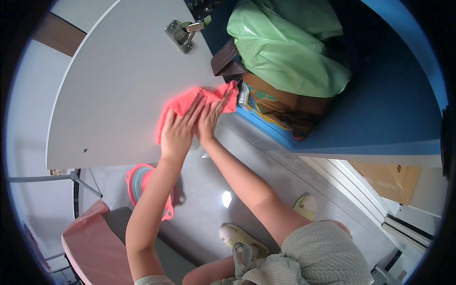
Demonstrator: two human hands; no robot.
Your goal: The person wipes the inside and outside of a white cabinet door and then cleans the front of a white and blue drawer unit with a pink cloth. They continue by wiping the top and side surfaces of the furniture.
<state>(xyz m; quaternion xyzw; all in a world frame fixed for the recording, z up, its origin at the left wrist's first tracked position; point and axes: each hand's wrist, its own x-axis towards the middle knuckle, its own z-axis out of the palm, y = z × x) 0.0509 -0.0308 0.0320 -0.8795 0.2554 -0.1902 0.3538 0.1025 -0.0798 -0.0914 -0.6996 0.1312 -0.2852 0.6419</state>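
A coral-pink cloth (183, 102) is spread against the inner face of a white cabinet door (114, 90), near its lower hinge-side corner. My left hand (179, 128) lies flat on the cloth with its fingers stretched out. Close beside it, my right hand (207, 121) rests on the cloth too, fingers extended toward the hinge edge; part of its palm is hidden. A metal hinge (183, 35) joins the door to the blue cabinet (380, 118) above the cloth.
Inside the cabinet sit a light-green plastic bag (289, 52) and a brown bag (285, 107). Below are a pink and grey collapsible basin (137, 183) on the tiled floor, a pink-covered seat (95, 242), my green slippers (244, 240) and a cardboard box (387, 180) at right.
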